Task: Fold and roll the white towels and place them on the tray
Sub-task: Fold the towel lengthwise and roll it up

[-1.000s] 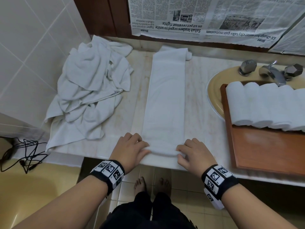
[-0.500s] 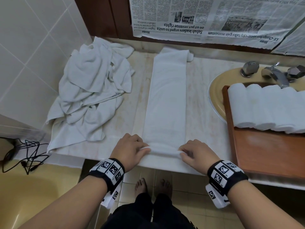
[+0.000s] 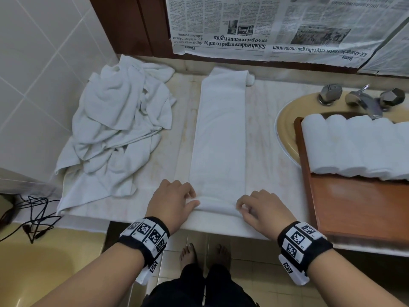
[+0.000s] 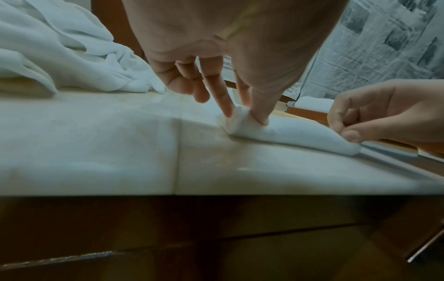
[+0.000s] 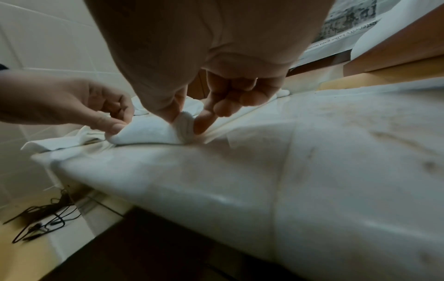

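A white towel, folded into a long narrow strip, lies on the marble counter and runs away from me. Its near end is turned into a small tight roll. My left hand pinches the roll's left end between thumb and fingers. At the roll's other end, my right hand pinches it the same way. To the right, a wooden tray carries several rolled white towels along its far side.
A heap of loose white towels lies at the counter's left. The tray rests over a yellow sink with chrome taps. Newspaper covers the back wall. Black cables lie on the ledge at lower left.
Both hands have turned the towel's near end over into a small roll and shifted it slightly away from me. The strip, the heap and the tray have not moved.
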{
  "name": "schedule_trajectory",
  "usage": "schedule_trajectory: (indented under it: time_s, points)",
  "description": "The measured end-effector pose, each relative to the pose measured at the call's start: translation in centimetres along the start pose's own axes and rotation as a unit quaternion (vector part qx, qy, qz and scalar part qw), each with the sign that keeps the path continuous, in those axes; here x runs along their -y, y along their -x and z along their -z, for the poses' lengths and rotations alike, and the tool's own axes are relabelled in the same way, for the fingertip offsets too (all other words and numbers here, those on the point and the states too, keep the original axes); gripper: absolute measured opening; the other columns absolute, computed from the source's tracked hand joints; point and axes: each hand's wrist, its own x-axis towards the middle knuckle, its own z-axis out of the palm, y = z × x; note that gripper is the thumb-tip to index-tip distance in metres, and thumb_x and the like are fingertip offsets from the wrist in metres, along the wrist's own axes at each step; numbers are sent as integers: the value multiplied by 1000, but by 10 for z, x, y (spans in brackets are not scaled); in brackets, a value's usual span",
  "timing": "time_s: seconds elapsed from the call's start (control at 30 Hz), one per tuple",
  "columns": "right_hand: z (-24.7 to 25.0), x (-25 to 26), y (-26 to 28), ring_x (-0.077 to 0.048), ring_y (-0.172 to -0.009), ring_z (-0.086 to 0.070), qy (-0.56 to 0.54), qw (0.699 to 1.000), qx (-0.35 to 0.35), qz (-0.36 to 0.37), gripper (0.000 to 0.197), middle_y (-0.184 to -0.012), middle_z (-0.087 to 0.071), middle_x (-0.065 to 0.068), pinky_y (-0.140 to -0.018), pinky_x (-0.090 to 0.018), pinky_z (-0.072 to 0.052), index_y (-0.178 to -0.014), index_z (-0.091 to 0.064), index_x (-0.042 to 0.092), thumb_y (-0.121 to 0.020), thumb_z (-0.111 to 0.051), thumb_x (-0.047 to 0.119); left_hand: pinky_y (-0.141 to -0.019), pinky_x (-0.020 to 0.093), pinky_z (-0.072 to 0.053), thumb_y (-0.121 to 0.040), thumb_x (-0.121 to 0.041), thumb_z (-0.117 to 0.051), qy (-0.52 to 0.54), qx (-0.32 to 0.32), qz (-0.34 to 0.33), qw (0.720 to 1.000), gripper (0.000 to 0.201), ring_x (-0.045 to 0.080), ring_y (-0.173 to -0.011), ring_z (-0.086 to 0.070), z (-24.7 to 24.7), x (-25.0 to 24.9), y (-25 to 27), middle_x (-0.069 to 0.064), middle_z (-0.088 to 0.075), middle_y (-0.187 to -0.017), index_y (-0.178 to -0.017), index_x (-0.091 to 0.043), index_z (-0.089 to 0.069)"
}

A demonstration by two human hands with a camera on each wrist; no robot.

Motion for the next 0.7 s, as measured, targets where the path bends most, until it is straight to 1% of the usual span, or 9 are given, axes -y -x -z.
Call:
schedule_trajectory:
  time_s: [0.03,0.1,0.17,0.23,0.3,0.4,0.53,0.6,0.7]
  points:
    - [-4,0,2,-15,-78,-53,13,1000,-23,6,10,-77,-56,14,-72,-35,-46,-100,-64,41,-93,-63,35,-83,32,-47,-89,-53,-70,-10,-15,-14,1000,19,16,-95,-46,-2,-1,2,-13,-56,-91,-97,-36,-65]
    - [-9,-1,4,-17,-73,-54,29,997,-64,11,14,-73,-55,14,-63,-35,-46,-97,-68,38,-86,-73,31,-75,39,-52,-85,-46,-77,-28,-56,-36,997,14,21,-88,-49,-7,-1,5,-8,-56,-88,-88,-34,-70]
    - [-12,1,5,-19,-72,-54,30,995,-99,11,15,-73,-55,12,-60,-35,-46,-95,-72,35,-84,-78,28,-67,40,-54,-82,-40,-82,-36,-89,-55,994,13,24,-82,-50,-11,-1,8,-5,-56,-85,-83,-31,-74]
    - [-13,1,8,-21,-73,-54,18,992,-124,21,13,-77,-57,9,-59,-37,-47,-94,-75,32,-83,-80,26,-63,41,-53,-83,-39,-81,-41,-112,-74,990,11,25,-80,-49,-13,1,10,-3,-56,-86,-82,-29,-76]
    - [-14,1,10,-22,-77,-54,11,991,-126,32,12,-86,-60,7,-61,-39,-48,-96,-76,31,-85,-77,28,-60,41,-51,-89,-42,-71,-49,-130,-90,986,16,25,-79,-48,-15,4,10,-3,-56,-86,-83,-29,-78]
    - [-14,0,13,-22,-83,-56,8,993,-114,37,20,-99,-63,4,-66,-38,-50,-104,-76,29,-85,-73,34,-60,41,-49,-93,-47,-58,-61,-134,-97,984,28,26,-79,-47,-15,8,11,-2,-57,-89,-89,-31,-80]
    - [-18,3,18,-26,-88,-58,44,992,-110,45,31,-109,-64,-2,-68,-38,-52,-108,-73,24,-78,-79,33,-62,39,-47,-91,-54,-61,-70,-125,-123,982,31,27,-80,-49,-12,10,16,1,-57,-92,-96,-30,-80]
    - [-22,5,18,-28,-88,-58,69,990,-113,47,34,-110,-63,-4,-66,-39,-52,-109,-71,21,-78,-79,32,-62,38,-46,-92,-55,-61,-97,-122,-161,975,34,28,-81,-51,-11,12,17,4,-58,-95,-99,-26,-78]
    - [-25,7,15,-28,-84,-58,86,985,-139,57,32,-105,-64,-5,-61,-38,-50,-106,-71,17,-76,-79,25,-63,38,-44,-93,-51,-64,-139,-122,-205,961,36,30,-82,-52,-13,16,15,8,-61,-100,-106,-20,-74]
